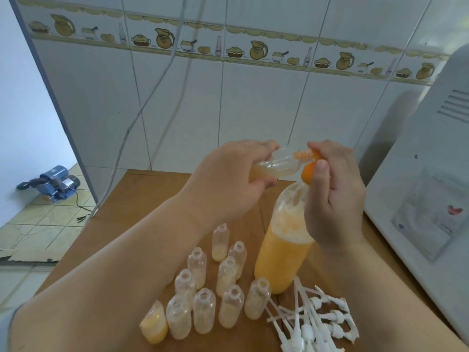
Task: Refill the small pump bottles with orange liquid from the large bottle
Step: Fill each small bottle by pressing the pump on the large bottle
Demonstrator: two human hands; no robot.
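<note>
I see a white appliance (418,174) filling the right side, set on a brown table (142,199) against a tiled wall (253,102). On the floor at far left sits a blue pump motor (54,182).

On the table, the large bottle (281,255) stands upright, orange liquid filling its lower part with foam above, its upper part clear. My left hand (228,179) grips 1 small bottle (276,163) round its body, holding it on its side above the table, neck pointing right, a little pale liquid pooled at its base end. My right hand (332,196) is raised just in front of the large bottle's top, thumb and fingers pinching an orange piece (308,171) right at the small bottle's neck; I cannot tell exactly what that piece is.

Left of the large bottle stands a cluster of 9 small bottles (203,311), open-necked, each with a little pale liquid at the bottom. A fuller, orange one (153,322) leans at the cluster's near-left corner. Beside the large bottle's base, to the right, lies a heap of white pump tops (319,323) with their tubes.
</note>
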